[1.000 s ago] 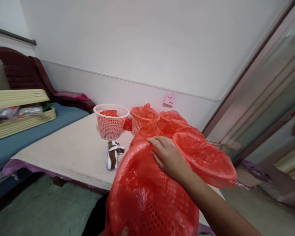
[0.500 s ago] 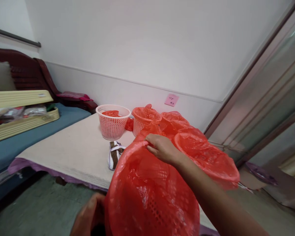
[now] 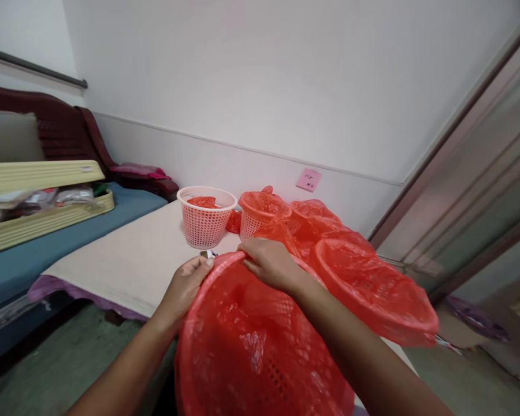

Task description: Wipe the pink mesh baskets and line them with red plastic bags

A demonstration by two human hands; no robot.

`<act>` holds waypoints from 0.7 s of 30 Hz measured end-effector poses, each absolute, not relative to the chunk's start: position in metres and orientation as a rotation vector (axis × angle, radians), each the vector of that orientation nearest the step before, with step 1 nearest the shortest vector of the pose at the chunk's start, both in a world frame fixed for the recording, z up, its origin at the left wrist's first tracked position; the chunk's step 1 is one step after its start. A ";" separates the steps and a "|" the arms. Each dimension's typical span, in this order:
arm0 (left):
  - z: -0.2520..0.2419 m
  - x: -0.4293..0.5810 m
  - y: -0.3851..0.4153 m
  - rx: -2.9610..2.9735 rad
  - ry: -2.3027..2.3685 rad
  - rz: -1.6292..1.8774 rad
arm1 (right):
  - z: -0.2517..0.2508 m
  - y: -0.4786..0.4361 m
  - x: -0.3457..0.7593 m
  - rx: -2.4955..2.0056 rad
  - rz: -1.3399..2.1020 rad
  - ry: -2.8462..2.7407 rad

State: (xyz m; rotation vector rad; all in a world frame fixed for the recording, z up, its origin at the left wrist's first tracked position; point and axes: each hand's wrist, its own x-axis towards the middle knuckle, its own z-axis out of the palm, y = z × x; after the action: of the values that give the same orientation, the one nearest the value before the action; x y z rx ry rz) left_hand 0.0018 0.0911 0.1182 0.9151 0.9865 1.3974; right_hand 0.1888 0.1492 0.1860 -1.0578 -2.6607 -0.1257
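Red plastic bag (image 3: 260,341) lines the basket you hold. Your left hand (image 3: 184,289) and right hand (image 3: 269,264) pinch its far rim. The white basket (image 3: 207,217) beyond holds red plastic.

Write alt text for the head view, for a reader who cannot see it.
The left hand and right hand grip the far rim of a red-lined basket near the camera. Behind it on the pale table stand more lined baskets and a white mesh basket with red plastic inside; a pink note sticks to the wall.

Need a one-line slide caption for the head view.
Left hand and right hand grip the far rim of a red bag-lined basket by the table edge, other lined baskets behind.
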 end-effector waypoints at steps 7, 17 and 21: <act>0.113 -0.004 0.100 0.827 0.944 1.336 | 0.182 0.160 0.187 -1.052 -0.158 -2.645; 0.103 -0.023 0.100 0.937 1.238 1.480 | 0.177 0.175 0.173 -1.058 -0.241 -2.644; 0.099 -0.029 0.088 1.231 1.431 1.634 | 0.174 0.181 0.168 -1.056 -0.258 -2.646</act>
State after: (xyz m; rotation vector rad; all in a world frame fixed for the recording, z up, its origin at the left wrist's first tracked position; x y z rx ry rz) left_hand -0.0294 0.0878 0.0992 1.2308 1.4310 1.6338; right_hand 0.1684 0.1809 0.1743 -1.0564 -2.6457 -0.2580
